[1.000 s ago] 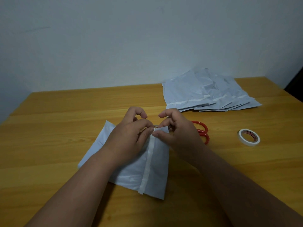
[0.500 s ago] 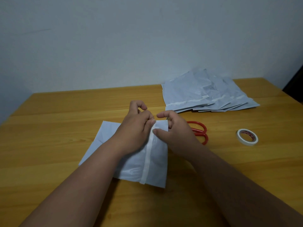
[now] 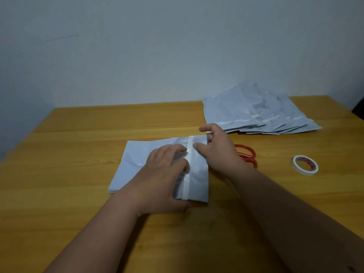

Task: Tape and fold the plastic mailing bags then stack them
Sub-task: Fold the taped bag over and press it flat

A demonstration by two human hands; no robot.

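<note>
Flat on table (image 3: pixel 78 154), mailing bag (image 3: pixel 137 160) beneath both hands, left hand (image 3: pixel 163 174) and right hand (image 3: pixel 218 148) grip spread apart, pressing tape strip (image 3: pixel 188 174)

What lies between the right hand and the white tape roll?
Red-handled scissors lie between the right hand and white tape roll, head view.

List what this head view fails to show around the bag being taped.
- Scissors: blades hidden behind the right hand.
- Mailing bag: middle covered by the left hand.
- Tape roll: red core print too small to read.
- Bag stack: count unclear, layers overlap.
</note>
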